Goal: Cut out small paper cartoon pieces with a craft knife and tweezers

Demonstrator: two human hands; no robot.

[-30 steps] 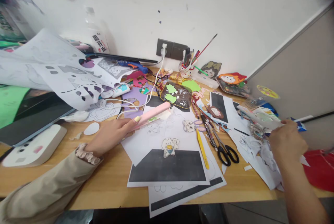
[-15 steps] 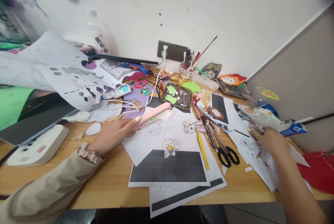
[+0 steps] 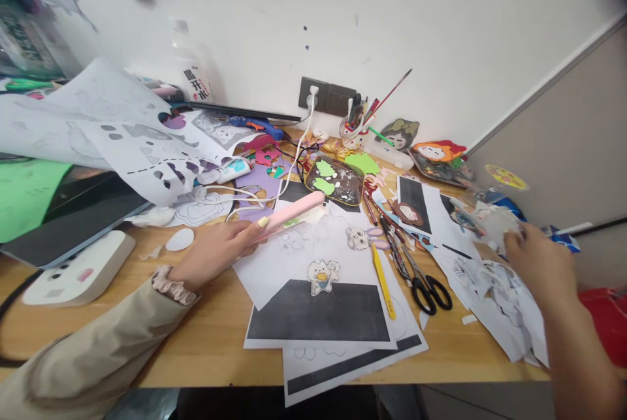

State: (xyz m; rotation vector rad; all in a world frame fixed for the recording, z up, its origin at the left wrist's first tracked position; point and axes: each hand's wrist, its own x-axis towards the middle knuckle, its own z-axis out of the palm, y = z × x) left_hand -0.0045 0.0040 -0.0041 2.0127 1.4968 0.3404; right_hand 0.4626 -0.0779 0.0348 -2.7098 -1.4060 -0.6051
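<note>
My left hand (image 3: pixel 215 253) rests on the wooden desk (image 3: pixel 206 341) and grips a pink corded tool (image 3: pixel 294 211), whose tip lies over a white sheet with faint drawings (image 3: pixel 298 253). A small coloured animal cut-out (image 3: pixel 321 275) lies on the black-printed sheets (image 3: pixel 318 315) in front of me. My right hand (image 3: pixel 539 263) reaches into a heap of paper scraps (image 3: pixel 494 283) at the right and closes on a crumpled bit of cut paper (image 3: pixel 492 221).
Black-handled scissors (image 3: pixel 426 286) and a yellow tool (image 3: pixel 381 276) lie between my hands. A dish of green scraps (image 3: pixel 336 179), a brush cup (image 3: pixel 355 126), wall sockets (image 3: pixel 326 93), a tablet (image 3: pixel 73 211) under loose sheets and a white device (image 3: pixel 73 270) crowd the desk.
My right hand let the larger blue-and-white paper bundle drop back and shifted right onto the scrap heap, now pinching a small paper piece. The left hand stays put with the pink tool.
</note>
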